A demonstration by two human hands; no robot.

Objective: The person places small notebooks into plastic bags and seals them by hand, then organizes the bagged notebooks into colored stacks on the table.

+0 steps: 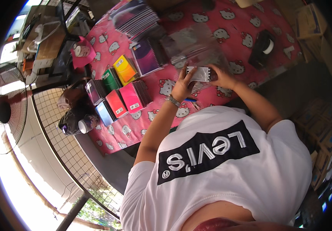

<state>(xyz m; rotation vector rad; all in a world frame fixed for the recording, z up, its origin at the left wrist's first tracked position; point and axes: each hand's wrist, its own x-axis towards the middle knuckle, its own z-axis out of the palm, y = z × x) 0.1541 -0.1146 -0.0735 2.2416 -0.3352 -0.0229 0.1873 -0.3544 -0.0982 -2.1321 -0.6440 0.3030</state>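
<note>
My left hand (182,85) and my right hand (223,77) are closed on opposite sides of a small white spiral notepad (199,74), its black binding loops showing at the ends. It is held over the near part of a table covered in pink cat-print cloth (154,114). Just beyond the notepad lie clear plastic sleeves (194,44). By my left wrist, a blue pen (190,99) rests on the cloth. To the left stand stacks of small spiral notebooks, among them pink (132,98), red (116,103), yellow (125,70) and green (111,81) ones.
Larger purple notebooks (147,57) and a tall notebook stack (135,19) sit farther back. A black tape dispenser (262,49) is at the right. A cup (84,126) stands at the left edge, near a fan (5,109). Cardboard boxes (310,23) are beyond the table.
</note>
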